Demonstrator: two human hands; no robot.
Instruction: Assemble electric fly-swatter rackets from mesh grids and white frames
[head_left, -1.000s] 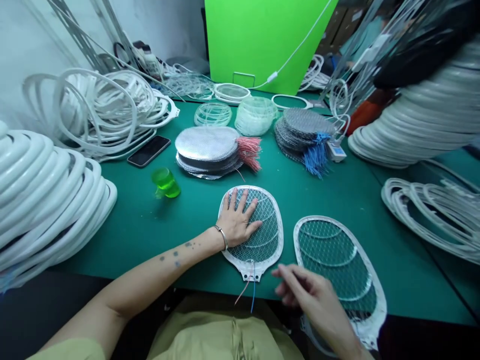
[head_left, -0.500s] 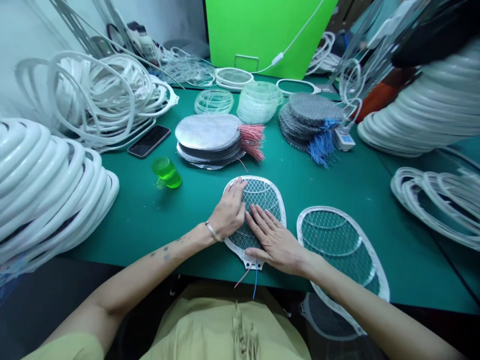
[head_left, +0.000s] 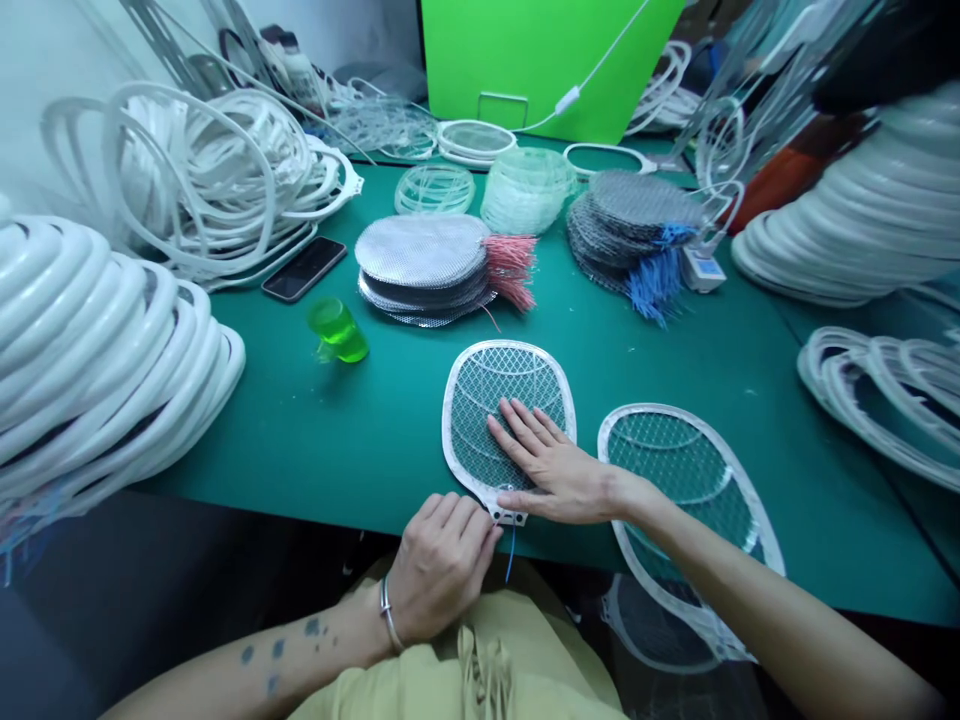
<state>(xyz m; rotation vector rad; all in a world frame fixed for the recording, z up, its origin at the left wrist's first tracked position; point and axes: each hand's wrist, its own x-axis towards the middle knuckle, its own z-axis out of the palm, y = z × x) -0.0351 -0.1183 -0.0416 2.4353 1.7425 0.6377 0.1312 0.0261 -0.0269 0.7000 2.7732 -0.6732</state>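
A white-framed racket head with wire mesh (head_left: 487, 385) lies flat on the green table (head_left: 360, 440) in front of me. My right hand (head_left: 551, 465) rests flat on its lower mesh, fingers stretched out. My left hand (head_left: 439, 565) is at the table's near edge, fingers curled at the neck of the frame, where a blue wire (head_left: 510, 562) hangs down. What those fingers pinch is hidden. A second meshed frame (head_left: 690, 490) lies just to the right, partly under my right forearm.
Behind the frame sit a mesh stack with red wires (head_left: 435, 265), a mesh stack with blue wires (head_left: 630, 235), a green cup (head_left: 339, 330) and a phone (head_left: 304, 268). White frame stacks stand left (head_left: 97, 360) and right (head_left: 862, 220). A green board (head_left: 540, 60) stands behind.
My left hand left the mesh and came back to the frame's neck at the table edge. My right hand moved onto the mesh and now lies flat on it.
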